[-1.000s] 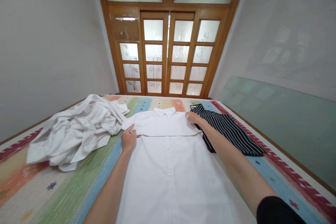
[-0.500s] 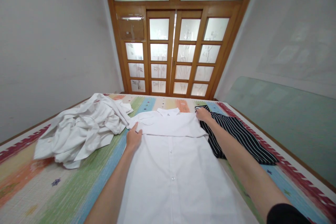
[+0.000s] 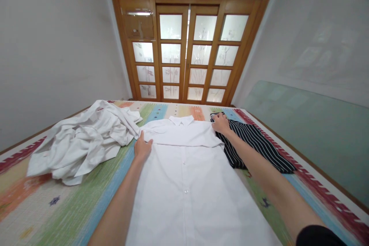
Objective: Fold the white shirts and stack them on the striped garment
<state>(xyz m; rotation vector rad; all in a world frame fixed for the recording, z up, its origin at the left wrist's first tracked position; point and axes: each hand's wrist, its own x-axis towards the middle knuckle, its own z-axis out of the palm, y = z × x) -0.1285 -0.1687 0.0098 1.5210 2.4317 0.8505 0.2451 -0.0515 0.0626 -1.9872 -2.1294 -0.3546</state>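
A white button-up shirt lies face up, collar at the far end, with its sleeves folded across the chest. At its left shoulder edge rests my left hand, thumb and forefinger apart, touching the fabric. My right hand is at the opposite shoulder edge, its fingers bent and slightly spread over the border between the shirt and a black garment with white stripes. The fingertips of the right hand are partly hidden. To the left, a crumpled heap of white clothing touches the shirt's left shoulder.
Everything lies on a bed with a multicoloured striped cover. A pale green panel stands along the right side. Beyond the far edge are wooden doors with frosted panes, and a plain wall rises at left.
The left hand's pinch on the folded sleeve has loosened and its fingers have spread. The right hand's fingers have lifted and opened slightly at the shoulder. The view has shifted a little.
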